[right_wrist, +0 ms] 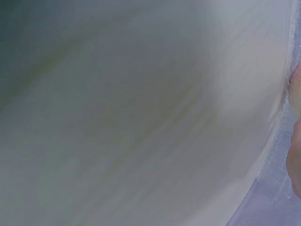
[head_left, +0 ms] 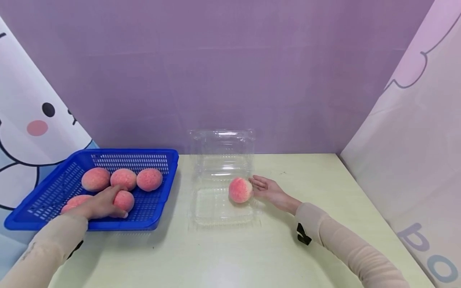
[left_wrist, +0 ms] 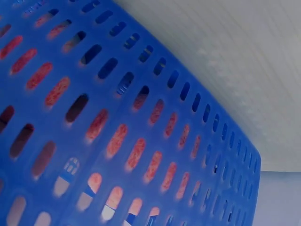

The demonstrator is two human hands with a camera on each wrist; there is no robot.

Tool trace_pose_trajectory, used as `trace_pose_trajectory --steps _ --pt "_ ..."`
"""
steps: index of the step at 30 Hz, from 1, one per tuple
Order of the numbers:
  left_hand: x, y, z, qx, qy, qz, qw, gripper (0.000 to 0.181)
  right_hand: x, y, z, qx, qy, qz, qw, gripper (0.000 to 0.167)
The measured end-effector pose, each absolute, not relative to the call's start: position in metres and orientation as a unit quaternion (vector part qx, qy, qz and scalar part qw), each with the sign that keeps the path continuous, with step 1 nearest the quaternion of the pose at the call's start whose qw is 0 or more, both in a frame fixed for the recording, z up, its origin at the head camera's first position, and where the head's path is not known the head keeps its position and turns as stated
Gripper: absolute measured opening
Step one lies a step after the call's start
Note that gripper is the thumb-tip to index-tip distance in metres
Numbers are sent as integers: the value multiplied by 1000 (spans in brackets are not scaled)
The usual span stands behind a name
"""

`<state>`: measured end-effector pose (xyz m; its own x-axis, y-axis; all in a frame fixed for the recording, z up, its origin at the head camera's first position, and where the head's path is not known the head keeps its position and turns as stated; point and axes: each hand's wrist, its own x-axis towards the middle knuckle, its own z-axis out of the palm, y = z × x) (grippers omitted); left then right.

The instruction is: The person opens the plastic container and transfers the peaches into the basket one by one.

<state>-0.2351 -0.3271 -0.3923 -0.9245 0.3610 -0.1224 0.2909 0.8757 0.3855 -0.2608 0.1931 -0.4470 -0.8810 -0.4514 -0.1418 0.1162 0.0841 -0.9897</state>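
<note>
In the head view, my left hand point(head_left: 102, 204) reaches into the blue basket point(head_left: 172, 176) and grips a peach point(head_left: 124, 201), fingers on its far side and thumb on its near side. Several more peaches point(head_left: 149, 179) lie around it. At the middle of the table a clear plastic clamshell box point(head_left: 216, 202) stands with its lid up. One pink and cream peach point(head_left: 240, 190) sits at the right side of its base. Beside that peach is my right hand point(head_left: 270, 192), fingers extended, fingertips at or very near its surface. The left wrist view shows slotted basket wall point(left_wrist: 117, 108), hiding the hand.
The pale table point(head_left: 223, 256) meets a purple backdrop point(head_left: 234, 80) behind the box. Printed cloth panels point(head_left: 414, 160) flank the table on both sides. Table surface fills most of the right wrist view, with part of the hand point(right_wrist: 294, 160) at its edge.
</note>
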Motion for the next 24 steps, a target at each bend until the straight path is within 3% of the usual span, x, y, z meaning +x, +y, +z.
trace_pose_trajectory --steps 14,18,24 --pt "-226 -328 -372 138 954 228 138 82 -260 193 -448 -122 705 -666 211 73" --pt "-220 -324 -357 129 963 205 114 86 -261 193 -448 -123 709 -663 209 73" --pt "-205 -303 -339 110 977 180 32 69 -261 192 -447 -121 706 -665 210 73"
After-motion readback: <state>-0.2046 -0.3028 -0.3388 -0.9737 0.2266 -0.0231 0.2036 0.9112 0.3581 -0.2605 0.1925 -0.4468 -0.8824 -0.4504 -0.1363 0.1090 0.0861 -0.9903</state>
